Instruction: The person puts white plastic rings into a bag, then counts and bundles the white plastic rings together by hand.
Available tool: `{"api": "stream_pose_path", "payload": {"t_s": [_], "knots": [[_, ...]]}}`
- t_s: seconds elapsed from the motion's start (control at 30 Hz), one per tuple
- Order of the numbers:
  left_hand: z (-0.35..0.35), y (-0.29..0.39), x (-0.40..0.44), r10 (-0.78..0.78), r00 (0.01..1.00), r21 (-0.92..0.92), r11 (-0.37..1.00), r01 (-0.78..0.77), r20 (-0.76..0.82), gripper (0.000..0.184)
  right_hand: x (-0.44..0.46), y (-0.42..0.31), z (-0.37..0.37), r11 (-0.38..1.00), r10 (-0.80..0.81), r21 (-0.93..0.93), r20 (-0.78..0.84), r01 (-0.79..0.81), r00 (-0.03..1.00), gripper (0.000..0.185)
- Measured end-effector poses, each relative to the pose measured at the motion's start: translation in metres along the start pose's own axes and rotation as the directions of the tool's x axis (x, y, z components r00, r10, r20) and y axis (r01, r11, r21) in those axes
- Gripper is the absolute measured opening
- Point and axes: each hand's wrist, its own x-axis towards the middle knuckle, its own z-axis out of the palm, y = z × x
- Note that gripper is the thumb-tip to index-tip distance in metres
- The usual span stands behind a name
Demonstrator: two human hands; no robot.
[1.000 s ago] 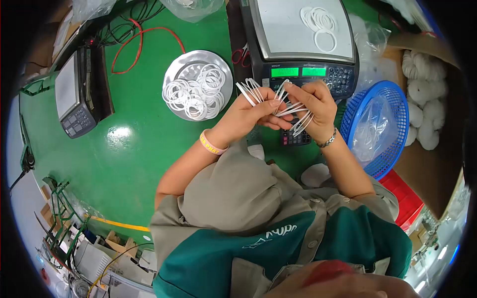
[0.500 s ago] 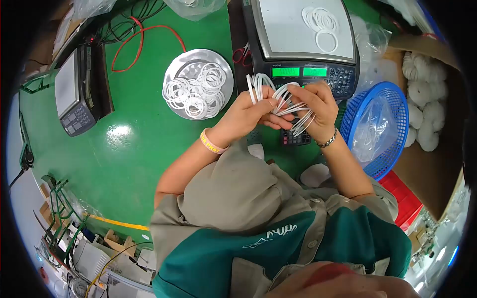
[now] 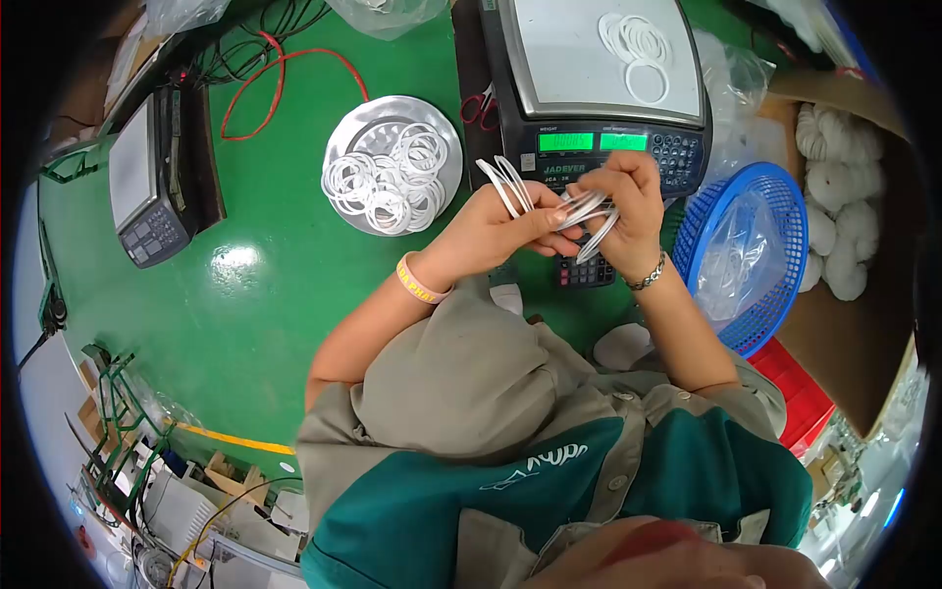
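You have one green surface (image 3: 265, 324) spread beneath the work, with one cardboard box (image 3: 824, 339) at your far right holding white coils (image 3: 844, 182) that overlap too much to count. Of the two digital scales, the JADEVER counting scale (image 3: 559, 59) sits just beyond your hands, and the other scale (image 3: 132, 177) stands well apart at your left. One blue plastic basket (image 3: 800, 236) lies between the box and your right arm, a clear plastic bag (image 3: 738, 257) inside it. Your one metal dish (image 3: 451, 177) rests beyond your left forearm, heaped with rings whose number the overlap hides. Your left hand (image 3: 491, 234) is nearer that dish, your right hand (image 3: 636, 211) nearer the counting scale's keys. One calculator (image 3: 587, 275) lies partly under your hands, one pair of red-handled scissors (image 3: 471, 110) beside the scale. The bundle of white rings (image 3: 510, 187) is in your hands: its loops jut from the left fingers, away from you and slanting left, while the rest runs across to the right fingers and slopes back toward you. Your left thumb and fingers are clamped on it; your right fingers curl against it, but whether they pinch any you cannot tell, nor the rings' count.
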Motion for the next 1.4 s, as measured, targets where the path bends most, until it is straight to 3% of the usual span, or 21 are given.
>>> {"api": "stream_pose_path", "payload": {"t_s": [0.17, 0.23, 0.37, 0.73, 0.87, 1.13, 1.4], "knots": [[-0.002, 0.001, -0.001, -0.075, 0.994, 0.04, 0.997, 0.072, 0.084, 0.026, -0.001, 0.007, 0.004, 0.998, -0.017, 0.057, 0.0, 0.017, 1.0, 0.033], [-0.002, 0.003, -0.003, -0.121, 0.984, 0.089, 0.99, 0.11, 0.133, 0.027, 0.005, 0.002, 0.0, 0.995, -0.056, 0.091, 0.166, 0.041, 0.985, 0.039], [-0.003, 0.001, -0.003, -0.181, 0.97, 0.097, 0.981, 0.167, 0.164, 0.023, 0.006, 0.002, 0.001, 0.994, -0.102, 0.071, 0.26, 0.086, 0.96, 0.052], [-0.005, 0.0, -0.004, -0.194, 0.958, 0.077, 0.98, 0.181, 0.211, 0.026, 0.007, 0.001, -0.002, 0.99, -0.133, 0.089, 0.265, 0.113, 0.955, 0.036], [-0.006, 0.001, -0.004, -0.218, 0.943, 0.099, 0.975, 0.199, 0.252, 0.026, 0.006, -0.003, -0.002, 0.988, -0.089, 0.146, 0.253, 0.053, 0.963, 0.028], [-0.004, 0.001, -0.004, -0.233, 0.929, 0.105, 0.972, 0.211, 0.287, 0.025, 0.006, -0.007, -0.003, 0.988, -0.149, 0.091, 0.36, 0.125, 0.921, 0.038], [-0.007, 0.001, -0.005, -0.252, 0.922, 0.07, 0.968, 0.242, 0.295, 0.027, 0.008, -0.005, 0.0, 0.983, -0.175, 0.118, 0.343, 0.143, 0.923, 0.033]]}}
